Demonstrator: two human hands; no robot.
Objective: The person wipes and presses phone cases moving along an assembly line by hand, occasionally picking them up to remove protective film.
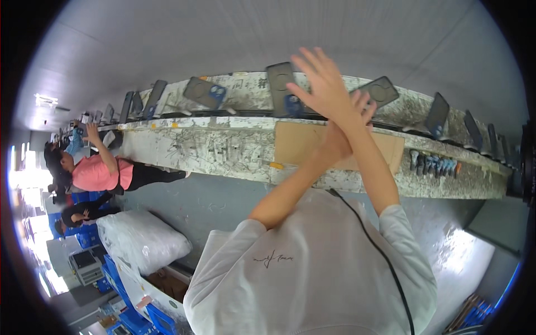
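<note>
My forearms cross over the bench, the right one on top. My right hand [319, 84] is open with its fingers spread, slightly smeared by motion. It is close to a dark phone case [279, 84] that has a ring outline and a blue camera area. My left hand [363, 109] reaches past the right wrist, which hides part of it. Its visible fingers are apart, beside another tilted dark phone case [381, 91]; whether they touch it I cannot make out. Beneath my wrists lies a brown cardboard sheet [296, 144].
More phone cases line the rail, including one left [204, 92] and one right [437, 115]. Small blue-and-grey pieces [432, 165] sit in a row on the paint-stained bench [223, 151]. A person in pink [96, 172] works at left. A large plastic-wrapped bundle [142, 240] stands behind.
</note>
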